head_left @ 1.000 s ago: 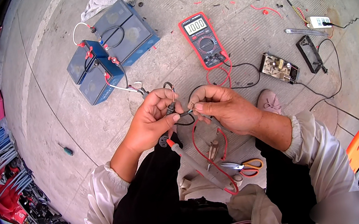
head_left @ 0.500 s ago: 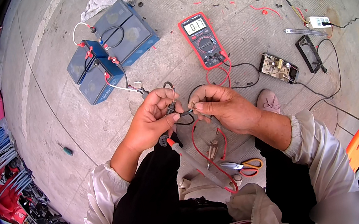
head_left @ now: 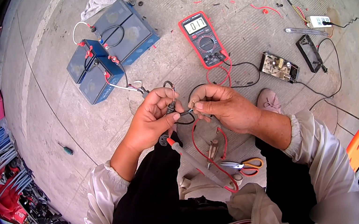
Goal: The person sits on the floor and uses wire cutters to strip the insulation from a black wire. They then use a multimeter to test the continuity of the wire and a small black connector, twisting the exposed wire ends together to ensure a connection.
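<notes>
My left hand (head_left: 154, 118) is closed around a thin black cable (head_left: 185, 113), holding it between thumb and fingers. Facing it, my right hand (head_left: 229, 109) pinches the stripped end of the cable; the fine wires there are too small to make out fully. A black connector (head_left: 164, 139) with holes hangs just under my left hand. Beyond the hands lies a red digital multimeter (head_left: 207, 43), switched on, with red and black leads plugged in. Below the hands, by my legs, is a grey stick with a red tip (head_left: 197, 162) and a red lead.
Blue-grey batteries (head_left: 121, 31) joined by wires stand at the far left. Pliers (head_left: 213, 150) and scissors (head_left: 250, 167) lie between my legs. To the right are an opened circuit board (head_left: 278, 67), its black case (head_left: 308, 54) and a white power strip (head_left: 317, 21). A screwdriver (head_left: 67, 150) lies left.
</notes>
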Demonstrator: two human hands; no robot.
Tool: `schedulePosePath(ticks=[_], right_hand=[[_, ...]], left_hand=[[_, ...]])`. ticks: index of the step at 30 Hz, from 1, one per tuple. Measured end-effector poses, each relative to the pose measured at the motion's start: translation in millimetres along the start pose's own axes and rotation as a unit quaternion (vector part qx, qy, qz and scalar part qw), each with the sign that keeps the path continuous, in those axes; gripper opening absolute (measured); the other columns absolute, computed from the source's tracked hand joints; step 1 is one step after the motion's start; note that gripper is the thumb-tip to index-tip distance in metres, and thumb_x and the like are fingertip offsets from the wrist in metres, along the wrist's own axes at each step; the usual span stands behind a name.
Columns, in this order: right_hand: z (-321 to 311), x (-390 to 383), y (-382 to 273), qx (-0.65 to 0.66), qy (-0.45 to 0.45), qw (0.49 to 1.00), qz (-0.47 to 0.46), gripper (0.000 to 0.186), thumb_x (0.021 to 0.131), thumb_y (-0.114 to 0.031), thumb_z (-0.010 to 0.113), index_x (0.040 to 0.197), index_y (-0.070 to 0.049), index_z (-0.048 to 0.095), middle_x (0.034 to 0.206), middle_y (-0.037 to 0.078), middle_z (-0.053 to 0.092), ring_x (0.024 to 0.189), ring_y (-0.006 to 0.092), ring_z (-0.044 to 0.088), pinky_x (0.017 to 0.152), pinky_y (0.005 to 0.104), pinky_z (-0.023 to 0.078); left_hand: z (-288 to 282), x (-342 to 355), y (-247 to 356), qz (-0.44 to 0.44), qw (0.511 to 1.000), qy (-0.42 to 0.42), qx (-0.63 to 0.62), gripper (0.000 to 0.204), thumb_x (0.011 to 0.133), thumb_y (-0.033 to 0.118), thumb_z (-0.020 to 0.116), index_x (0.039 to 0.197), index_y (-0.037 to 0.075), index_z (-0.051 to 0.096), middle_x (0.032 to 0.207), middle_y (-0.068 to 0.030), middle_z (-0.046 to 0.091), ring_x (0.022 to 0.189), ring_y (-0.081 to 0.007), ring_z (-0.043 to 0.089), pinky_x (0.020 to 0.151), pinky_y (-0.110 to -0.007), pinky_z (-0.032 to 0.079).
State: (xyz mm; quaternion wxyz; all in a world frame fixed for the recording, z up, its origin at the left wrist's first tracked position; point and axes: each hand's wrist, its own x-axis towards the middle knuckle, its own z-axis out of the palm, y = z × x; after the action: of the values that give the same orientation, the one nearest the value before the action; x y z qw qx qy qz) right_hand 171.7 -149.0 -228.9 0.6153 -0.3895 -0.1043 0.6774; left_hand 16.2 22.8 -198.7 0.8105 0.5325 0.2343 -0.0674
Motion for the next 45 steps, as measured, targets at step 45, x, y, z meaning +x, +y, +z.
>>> schedulePosePath(ticks=[45], right_hand=[[0.5, -2.7, -2.2, 0.002, -0.012, 1.000, 0.012, 0.016, 0.097, -0.010, 0.054, 0.110, -0.003, 0.060, 0.099, 0.002, 0.058, 0.087, 0.0099, 0.053, 0.076, 0.0268, 0.045]], left_hand=[[0.0, 0.5, 1.2, -0.001, 1.000, -0.004, -0.005, 0.042, 0.089, -0.010, 0.056, 0.125, 0.007, 0.046, 0.108, -0.0072, 0.058, 0.083, -0.0065, 0.055, 0.058, -0.021, 0.049]])
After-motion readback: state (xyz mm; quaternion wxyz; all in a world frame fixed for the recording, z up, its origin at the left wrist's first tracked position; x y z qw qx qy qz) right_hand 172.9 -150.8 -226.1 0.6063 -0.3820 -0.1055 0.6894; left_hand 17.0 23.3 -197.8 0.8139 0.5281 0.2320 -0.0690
